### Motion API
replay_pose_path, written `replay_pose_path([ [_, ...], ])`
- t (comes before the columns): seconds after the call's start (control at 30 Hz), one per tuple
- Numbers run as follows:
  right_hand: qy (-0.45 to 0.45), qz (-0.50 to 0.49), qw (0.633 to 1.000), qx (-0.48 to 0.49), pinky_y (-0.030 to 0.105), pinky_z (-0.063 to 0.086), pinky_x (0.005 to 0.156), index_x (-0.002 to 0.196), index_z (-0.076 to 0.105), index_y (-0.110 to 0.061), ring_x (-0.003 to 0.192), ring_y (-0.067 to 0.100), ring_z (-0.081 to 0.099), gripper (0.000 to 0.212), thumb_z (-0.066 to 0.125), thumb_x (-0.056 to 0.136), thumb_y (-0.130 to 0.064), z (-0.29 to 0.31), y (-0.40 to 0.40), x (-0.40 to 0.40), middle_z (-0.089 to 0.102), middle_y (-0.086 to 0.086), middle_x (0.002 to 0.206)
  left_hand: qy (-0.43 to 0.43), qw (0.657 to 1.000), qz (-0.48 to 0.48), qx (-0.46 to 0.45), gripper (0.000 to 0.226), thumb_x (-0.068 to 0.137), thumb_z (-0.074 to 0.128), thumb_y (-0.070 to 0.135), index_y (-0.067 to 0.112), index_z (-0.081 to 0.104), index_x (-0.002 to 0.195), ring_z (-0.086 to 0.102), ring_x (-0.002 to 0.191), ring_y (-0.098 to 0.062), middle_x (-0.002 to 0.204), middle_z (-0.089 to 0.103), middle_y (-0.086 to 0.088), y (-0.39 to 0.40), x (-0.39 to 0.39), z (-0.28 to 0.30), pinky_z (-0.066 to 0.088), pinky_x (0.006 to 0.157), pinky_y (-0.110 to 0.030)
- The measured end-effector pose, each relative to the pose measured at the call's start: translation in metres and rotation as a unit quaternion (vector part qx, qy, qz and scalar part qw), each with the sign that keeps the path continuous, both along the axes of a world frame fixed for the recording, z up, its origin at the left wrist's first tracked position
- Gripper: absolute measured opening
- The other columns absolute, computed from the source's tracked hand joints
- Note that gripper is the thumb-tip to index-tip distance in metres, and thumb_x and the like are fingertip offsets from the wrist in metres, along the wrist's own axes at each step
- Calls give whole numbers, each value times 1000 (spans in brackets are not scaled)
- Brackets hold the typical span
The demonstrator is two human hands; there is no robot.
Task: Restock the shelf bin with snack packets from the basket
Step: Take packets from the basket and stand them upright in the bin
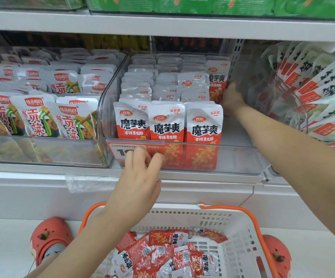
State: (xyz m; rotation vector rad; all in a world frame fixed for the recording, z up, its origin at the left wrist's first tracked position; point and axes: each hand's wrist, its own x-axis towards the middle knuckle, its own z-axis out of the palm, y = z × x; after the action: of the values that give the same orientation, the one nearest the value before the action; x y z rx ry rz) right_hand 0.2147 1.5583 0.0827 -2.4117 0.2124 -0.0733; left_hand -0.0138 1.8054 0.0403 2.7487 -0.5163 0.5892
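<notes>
A clear plastic shelf bin (241, 157) holds rows of upright red-and-white snack packets (167, 122). My right hand (231, 98) is deep inside the bin's right side, its fingers around a stack of upright packets (216, 81) in the rightmost row. My left hand (140, 175) rests against the bin's front wall by the price label, fingers loosely spread, holding nothing. Below stands a white basket (241, 227) with orange handles, with several loose red packets (168, 251) lying in a heap in it.
A neighbouring bin (42, 149) of green-and-white packets sits to the left. Fanned white packets (321, 93) fill a bin on the right. A white shelf (162, 23) runs overhead. My red clogs (50, 237) stand on the floor either side of the basket.
</notes>
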Motion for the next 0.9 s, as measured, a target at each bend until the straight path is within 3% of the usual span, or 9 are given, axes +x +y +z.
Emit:
replay_pose_path([
  [0.1,38,-27,999,1,30,41,84,149,-2,-6,130,33,44,104,75,81,-26,11,3,-13,38,17,146,-2,1000,-2,6,45,63,75,2,10,51,101,33,81,-23,91,34,-5,1,0,-1,44,66,-36],
  [0.2,6,-74,996,47,34,50,88,150,-1,-6,127,34,47,97,70,87,-26,29,7,-31,38,17,146,20,1000,-11,11,49,65,75,6,13,49,106,36,85,-23,95,40,-6,5,-5,-7,47,66,-38],
  [0.3,-139,-85,985,50,31,50,78,137,32,-3,104,29,60,51,54,93,-15,48,8,-69,60,9,110,59,998,-13,11,47,71,73,9,16,46,108,39,93,-24,103,46,-4,11,-14,-20,49,72,-42],
  [0.37,-278,-45,957,68,30,46,67,121,44,-5,77,19,59,29,49,93,-12,58,10,-116,54,-6,77,102,995,-6,-17,40,77,69,9,13,50,112,41,100,-26,108,48,-5,12,-27,-32,45,81,-39],
  [0.5,-403,31,903,143,25,39,64,105,42,-14,66,14,50,11,45,94,-12,55,19,-221,47,-10,71,247,961,21,-121,33,85,63,12,15,52,115,47,102,-18,112,51,-1,6,-64,-60,42,84,-30],
  [0.6,-310,71,938,141,28,39,61,104,43,-16,63,10,48,11,47,96,-10,11,27,-279,47,-9,72,337,919,27,-201,23,83,64,8,16,57,104,52,88,-12,99,56,3,-4,-88,-84,44,76,-24],
  [0.73,-39,183,982,37,39,46,61,108,43,-20,63,11,52,13,50,97,-18,-90,37,-326,52,-6,76,390,899,53,-193,18,81,62,5,12,58,97,55,85,-19,91,58,0,-4,-118,-136,44,72,-28],
  [0.8,104,227,968,-13,42,51,68,114,45,-20,71,15,56,22,56,95,-18,-144,42,-334,57,-2,87,428,887,77,-158,16,82,60,5,13,58,96,57,87,-22,97,62,-5,7,-132,-166,49,77,-33],
  [0.9,296,283,911,-56,32,48,72,128,42,-14,93,19,53,48,66,88,-10,-213,52,-341,53,5,111,494,862,97,-64,23,82,58,5,18,56,100,59,94,-25,106,62,-7,31,-148,-209,49,80,-35],
])
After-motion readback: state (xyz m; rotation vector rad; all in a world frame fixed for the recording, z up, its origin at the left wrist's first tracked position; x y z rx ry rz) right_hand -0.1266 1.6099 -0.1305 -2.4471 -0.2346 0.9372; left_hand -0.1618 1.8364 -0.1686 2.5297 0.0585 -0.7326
